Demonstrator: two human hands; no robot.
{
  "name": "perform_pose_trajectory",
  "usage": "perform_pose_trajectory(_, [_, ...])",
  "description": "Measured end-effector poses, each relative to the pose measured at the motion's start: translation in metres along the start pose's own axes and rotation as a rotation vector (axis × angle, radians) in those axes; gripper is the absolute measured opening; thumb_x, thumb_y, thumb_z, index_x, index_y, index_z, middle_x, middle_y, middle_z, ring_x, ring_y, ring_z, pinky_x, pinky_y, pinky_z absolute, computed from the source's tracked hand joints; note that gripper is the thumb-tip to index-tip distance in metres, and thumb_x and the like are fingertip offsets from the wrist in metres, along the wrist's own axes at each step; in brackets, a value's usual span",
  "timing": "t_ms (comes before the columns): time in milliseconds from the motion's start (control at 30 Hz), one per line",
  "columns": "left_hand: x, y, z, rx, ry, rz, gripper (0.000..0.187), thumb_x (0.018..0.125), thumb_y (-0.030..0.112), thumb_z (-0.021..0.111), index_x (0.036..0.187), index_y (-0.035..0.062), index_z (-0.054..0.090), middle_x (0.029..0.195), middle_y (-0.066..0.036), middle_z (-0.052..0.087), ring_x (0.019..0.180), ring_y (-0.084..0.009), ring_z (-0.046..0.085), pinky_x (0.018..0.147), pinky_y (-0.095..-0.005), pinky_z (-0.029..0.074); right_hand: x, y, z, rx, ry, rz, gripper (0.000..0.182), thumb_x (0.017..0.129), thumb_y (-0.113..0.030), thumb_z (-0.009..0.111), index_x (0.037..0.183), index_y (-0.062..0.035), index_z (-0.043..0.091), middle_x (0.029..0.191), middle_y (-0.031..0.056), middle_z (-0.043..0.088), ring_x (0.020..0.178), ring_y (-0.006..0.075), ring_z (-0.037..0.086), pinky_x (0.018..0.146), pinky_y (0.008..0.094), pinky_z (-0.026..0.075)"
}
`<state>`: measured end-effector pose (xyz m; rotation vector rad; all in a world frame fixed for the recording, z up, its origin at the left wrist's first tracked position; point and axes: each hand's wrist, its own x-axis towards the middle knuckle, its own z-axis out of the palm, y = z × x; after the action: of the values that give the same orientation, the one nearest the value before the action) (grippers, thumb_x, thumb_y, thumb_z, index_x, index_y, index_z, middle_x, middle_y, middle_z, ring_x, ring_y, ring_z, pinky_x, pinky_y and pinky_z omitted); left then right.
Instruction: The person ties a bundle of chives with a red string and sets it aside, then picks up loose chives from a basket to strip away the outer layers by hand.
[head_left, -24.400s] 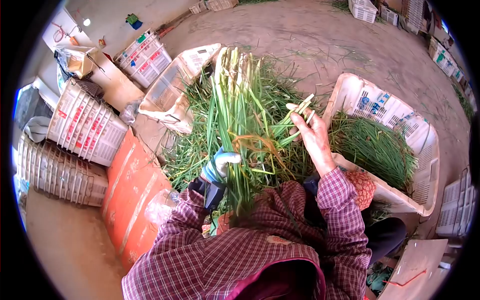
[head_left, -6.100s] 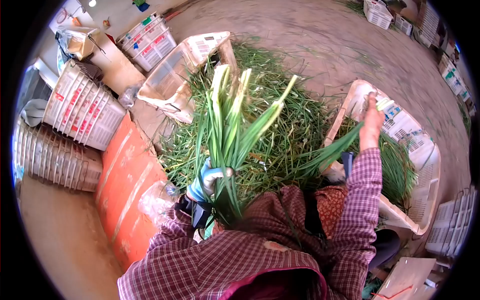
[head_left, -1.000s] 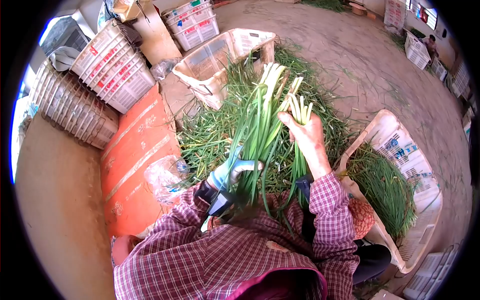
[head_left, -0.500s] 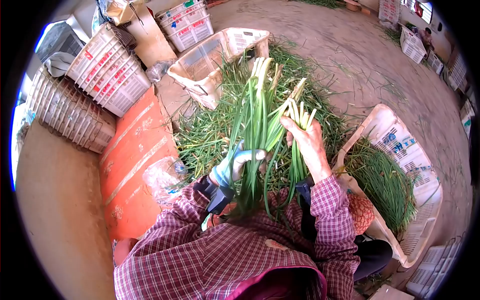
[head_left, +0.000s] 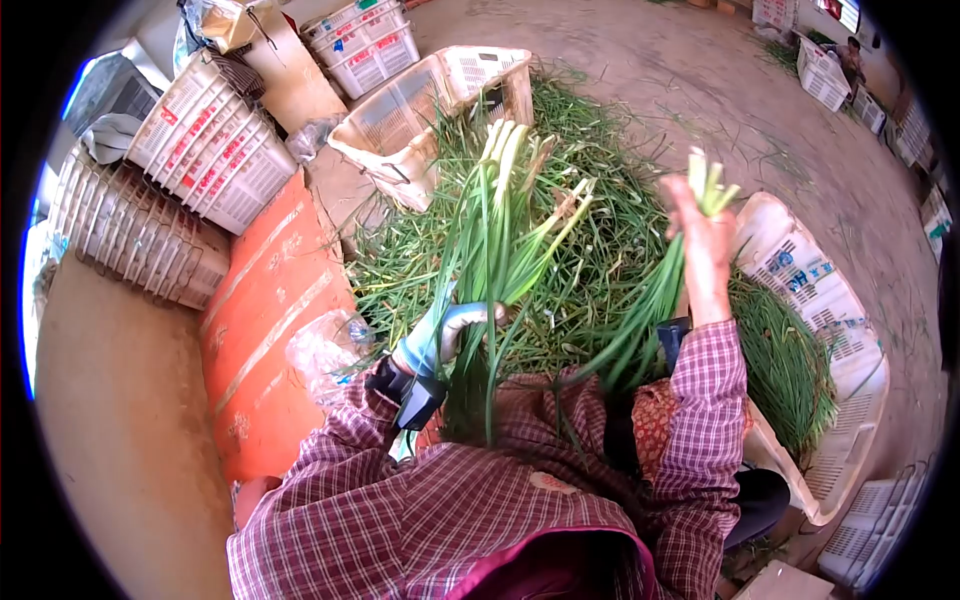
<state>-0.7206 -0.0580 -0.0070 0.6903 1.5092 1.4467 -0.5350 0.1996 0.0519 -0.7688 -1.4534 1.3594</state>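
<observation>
My left hand [head_left: 455, 328], in a blue and white glove, is closed around a bunch of long green stalks [head_left: 506, 200] whose pale ends point up and away from me. Bare, my right hand [head_left: 703, 240] grips a smaller bunch of green stalks [head_left: 650, 310], its pale ends sticking out above the fingers and its leaves hanging down to the left. Beneath and beyond both hands spreads a large heap of loose green leaves [head_left: 600, 165]. Right of my right hand, more green stalks [head_left: 780, 360] lie in a white crate [head_left: 853, 350].
An open white crate [head_left: 385, 125] stands behind the heap. Stacked crates [head_left: 215, 145] are at the left, beside an orange mat [head_left: 265, 330] and a clear plastic bag [head_left: 325, 350]. At the far right a person [head_left: 851, 60] is beside another crate [head_left: 822, 78].
My right hand has moved right, away from the left-hand bunch, carrying a smaller bunch towards the right crate. My left hand has shifted slightly left and down, still holding its stalks.
</observation>
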Motion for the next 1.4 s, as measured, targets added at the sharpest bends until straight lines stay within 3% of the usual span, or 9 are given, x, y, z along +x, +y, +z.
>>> perform_pose_trajectory(167, [0.002, 0.007, 0.007, -0.008, 0.02, 0.041, 0.023, 0.08, 0.015, 0.07, 0.098, 0.0014, 0.064, 0.09, -0.005, 0.065, 0.08, -0.0124, 0.061, 0.071, -0.0272, 0.049, -0.038, -0.014, 0.055, -0.395, -0.545, -0.239, 0.037, 0.078, -0.024, 0.074, 0.108, -0.0045, 0.065, 0.086, 0.0078, 0.066, 0.07, 0.0158, 0.061, 0.063, 0.0338, 0.051])
perform_pose_trajectory(267, [-0.008, 0.03, 0.017, 0.054, -0.018, 0.11, 0.041, 0.078, 0.012, 0.072, 0.114, 0.0007, 0.056, 0.084, -0.003, 0.064, 0.066, -0.0087, 0.058, 0.056, -0.0237, 0.048, -0.039, -0.001, 0.065, -0.587, -0.588, -0.458, 0.029, 0.08, -0.019, 0.071, 0.102, -0.0022, 0.065, 0.082, 0.0095, 0.064, 0.064, 0.0182, 0.06, 0.058, 0.0325, 0.051])
perform_pose_trajectory(400, [-0.008, 0.034, 0.009, 0.169, -0.058, 0.153, 0.038, 0.078, 0.012, 0.071, 0.11, -0.0005, 0.057, 0.081, -0.004, 0.062, 0.062, -0.0085, 0.055, 0.056, -0.023, 0.047, -0.032, 0.0, 0.064, -0.533, -0.694, -0.377, 0.031, 0.077, -0.021, 0.072, 0.096, 0.0024, 0.067, 0.077, 0.0177, 0.064, 0.069, 0.0259, 0.062, 0.062, 0.0372, 0.048])
perform_pose_trajectory(633, [-0.007, 0.029, -0.006, 0.132, -0.14, 0.059, 0.038, 0.079, 0.014, 0.07, 0.11, -0.0004, 0.055, 0.075, -0.002, 0.058, 0.059, -0.0099, 0.055, 0.054, -0.0239, 0.044, -0.032, 0.018, 0.068, -0.597, -0.622, -0.347, 0.03, 0.077, -0.02, 0.07, 0.096, 0.0025, 0.066, 0.08, 0.0157, 0.065, 0.072, 0.0259, 0.063, 0.064, 0.0374, 0.05])
perform_pose_trajectory(833, [-0.029, 0.025, -0.021, -0.013, -0.049, -0.138, 0.025, 0.082, 0.016, 0.069, 0.1, 0.0009, 0.06, 0.069, -0.004, 0.057, 0.065, -0.0126, 0.056, 0.063, -0.0261, 0.045, -0.018, 0.044, 0.061, -0.788, -0.309, -0.613, 0.03, 0.077, -0.014, 0.071, 0.102, -0.0012, 0.063, 0.088, 0.0117, 0.065, 0.076, 0.0254, 0.066, 0.071, 0.0354, 0.056])
perform_pose_trajectory(967, [-0.042, 0.03, -0.03, -0.054, 0.021, -0.012, 0.04, 0.075, 0.016, 0.068, 0.109, 0.0008, 0.055, 0.065, -0.004, 0.055, 0.056, -0.0133, 0.052, 0.054, -0.0257, 0.041, 0.011, 0.061, 0.043, -0.765, -0.177, -0.473, 0.026, 0.08, -0.015, 0.069, 0.103, -0.0022, 0.065, 0.091, 0.0121, 0.066, 0.071, 0.0207, 0.065, 0.064, 0.0325, 0.055])
perform_pose_trajectory(1200, [-0.048, -0.003, -0.103, -0.127, 0.1, 0.146, 0.034, 0.072, 0.026, 0.069, 0.091, -0.0009, 0.059, 0.063, -0.009, 0.057, 0.05, -0.0166, 0.051, 0.049, -0.0302, 0.041, 0.063, 0.085, -0.028, -0.867, 0.274, -0.33, 0.021, 0.082, -0.022, 0.067, 0.095, -0.005, 0.069, 0.072, 0.0157, 0.066, 0.065, 0.0251, 0.066, 0.061, 0.0381, 0.053])
perform_pose_trajectory(1267, [-0.046, 0.006, -0.099, -0.097, 0.058, 0.173, 0.036, 0.074, 0.029, 0.068, 0.091, -0.0018, 0.059, 0.062, -0.009, 0.056, 0.051, -0.0175, 0.051, 0.048, -0.0297, 0.04, 0.064, 0.083, -0.031, -0.891, 0.259, -0.42, 0.027, 0.084, -0.024, 0.065, 0.106, -0.0085, 0.066, 0.078, 0.0145, 0.068, 0.066, 0.0268, 0.066, 0.061, 0.0388, 0.053])
perform_pose_trajectory(1400, [-0.034, 0.011, -0.069, -0.14, 0.102, 0.198, 0.034, 0.074, 0.026, 0.067, 0.094, -0.0013, 0.061, 0.065, -0.009, 0.058, 0.052, -0.0174, 0.054, 0.049, -0.0284, 0.044, 0.031, 0.043, 0.009, -0.531, 0.003, 0.029, 0.049, 0.086, -0.044, 0.06, 0.122, -0.0108, 0.056, 0.068, 0.0002, 0.055, 0.052, 0.0092, 0.05, 0.047, 0.0273, 0.046])
